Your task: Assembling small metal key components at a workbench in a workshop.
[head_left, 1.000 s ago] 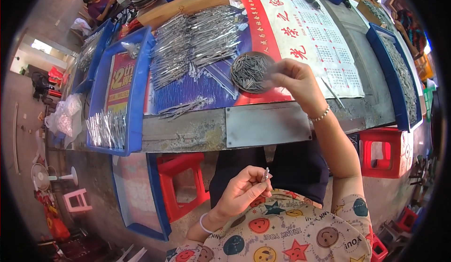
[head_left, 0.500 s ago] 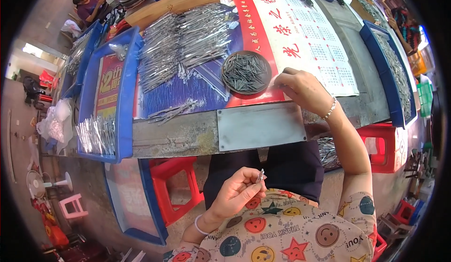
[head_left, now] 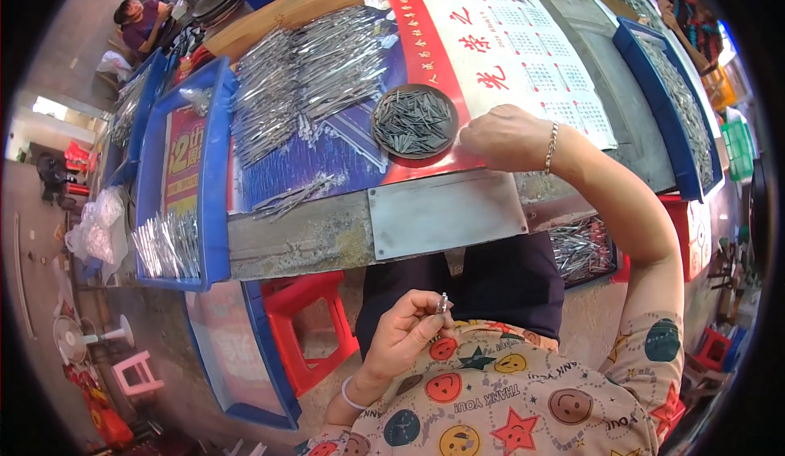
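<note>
In front of my lap, my left hand (head_left: 405, 337) pinches a small shiny metal part (head_left: 443, 303) between thumb and fingertips, its tip pointing up. Over the table, my right hand (head_left: 505, 139) is closed with its fingers curled down, just right of a round bowl (head_left: 451, 133). Whether anything lies between those fingers is hidden. Small dark grey pointed metal pieces (head_left: 411, 121) fill the bowl, which rests on a red and blue printed sheet. Left of it lie dense rows of thin silvery metal rods (head_left: 339, 60).
A blue tray (head_left: 217, 203) with upright silvery rods stands at the left edge, another blue tray (head_left: 695, 182) at the right. A pale metal plate (head_left: 446, 215) lies along the table's front. Red stools (head_left: 307, 309) stand below. Another person (head_left: 147, 27) sits far left.
My right hand has shifted slightly left and its fingers have curled in beside the bowl, the elbow swinging outward. The view has turned a little. My left hand keeps its pinch.
</note>
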The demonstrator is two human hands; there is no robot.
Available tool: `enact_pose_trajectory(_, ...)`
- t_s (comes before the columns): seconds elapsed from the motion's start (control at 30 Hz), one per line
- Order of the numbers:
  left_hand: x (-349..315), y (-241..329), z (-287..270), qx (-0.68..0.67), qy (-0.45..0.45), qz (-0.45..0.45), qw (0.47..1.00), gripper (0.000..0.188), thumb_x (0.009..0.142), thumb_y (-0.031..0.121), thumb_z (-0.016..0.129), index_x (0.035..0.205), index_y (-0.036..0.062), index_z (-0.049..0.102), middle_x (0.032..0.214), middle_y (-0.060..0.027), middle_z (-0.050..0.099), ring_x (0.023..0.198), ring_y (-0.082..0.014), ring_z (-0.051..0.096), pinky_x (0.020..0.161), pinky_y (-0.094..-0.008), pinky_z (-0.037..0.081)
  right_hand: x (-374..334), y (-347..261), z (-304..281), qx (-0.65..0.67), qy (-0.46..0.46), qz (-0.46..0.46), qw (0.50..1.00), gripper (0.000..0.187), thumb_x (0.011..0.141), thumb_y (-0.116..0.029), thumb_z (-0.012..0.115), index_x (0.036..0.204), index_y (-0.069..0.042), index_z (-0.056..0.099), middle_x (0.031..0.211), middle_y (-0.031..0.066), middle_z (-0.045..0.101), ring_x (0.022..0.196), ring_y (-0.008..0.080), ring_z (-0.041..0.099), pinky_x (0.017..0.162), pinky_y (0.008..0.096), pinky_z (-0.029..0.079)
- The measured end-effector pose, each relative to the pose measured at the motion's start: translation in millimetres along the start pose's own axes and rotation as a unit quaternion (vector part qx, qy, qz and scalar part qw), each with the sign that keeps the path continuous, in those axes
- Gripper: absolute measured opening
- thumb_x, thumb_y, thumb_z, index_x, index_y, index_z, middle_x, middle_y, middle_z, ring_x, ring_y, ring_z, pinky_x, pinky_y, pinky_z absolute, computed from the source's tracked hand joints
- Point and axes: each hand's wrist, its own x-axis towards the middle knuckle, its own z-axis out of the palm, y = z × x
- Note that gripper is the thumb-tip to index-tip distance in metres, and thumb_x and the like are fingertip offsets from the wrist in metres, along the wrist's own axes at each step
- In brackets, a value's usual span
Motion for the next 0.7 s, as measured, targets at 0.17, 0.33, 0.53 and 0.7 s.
enact_pose_trajectory(0.17, -5, -4, -4, 0.005, 0.030, 0.033, 0.999, 0.019, 0.097, 0.011, 0.051, 0.113, -0.0009, 0.051, 0.094, -0.0052, 0.059, 0.084, -0.0098, 0.059, 0.078, -0.0231, 0.050, -35, -5, -6, 0.315, 0.113, -0.010, 0.942, 0.009, 0.073, -0.006, 0.059, 0.077, 0.001, 0.054, 0.070, 0.0164, 0.059, 0.067, 0.0314, 0.061, 0.061, 0.0384, 0.046)
enact_pose_trajectory(0.33, 5, 0, -2, 0.023, 0.019, -0.007, 1.000, 0.019, 0.097, 0.012, 0.053, 0.111, -0.0006, 0.052, 0.091, -0.0054, 0.059, 0.081, -0.0101, 0.059, 0.075, -0.0233, 0.049, -96, -63, 23, 0.611, 0.141, 0.059, 0.776, 0.009, 0.076, -0.001, 0.063, 0.082, 0.000, 0.057, 0.073, 0.0020, 0.057, 0.071, 0.0073, 0.054, 0.064, 0.0242, 0.045)
enact_pose_trajectory(0.53, 16, 2, 11, 0.058, 0.024, 0.001, 0.998, 0.021, 0.097, 0.010, 0.053, 0.113, -0.0016, 0.051, 0.091, -0.0071, 0.060, 0.081, -0.0114, 0.059, 0.075, -0.0236, 0.050, -103, -112, 41, 0.772, 0.121, 0.058, 0.621, 0.015, 0.079, 0.004, 0.063, 0.094, 0.002, 0.060, 0.083, 0.0027, 0.062, 0.080, 0.0074, 0.056, 0.071, 0.0233, 0.046)
enact_pose_trajectory(0.7, 16, -5, 17, 0.097, 0.011, 0.012, 0.995, 0.021, 0.095, 0.007, 0.054, 0.115, 0.0004, 0.053, 0.090, -0.0030, 0.059, 0.080, -0.0065, 0.056, 0.071, -0.0195, 0.047, -105, -115, 34, 0.732, 0.132, 0.009, 0.668, 0.011, 0.081, 0.004, 0.061, 0.091, 0.002, 0.066, 0.082, 0.0047, 0.063, 0.079, 0.0100, 0.057, 0.070, 0.0244, 0.046)
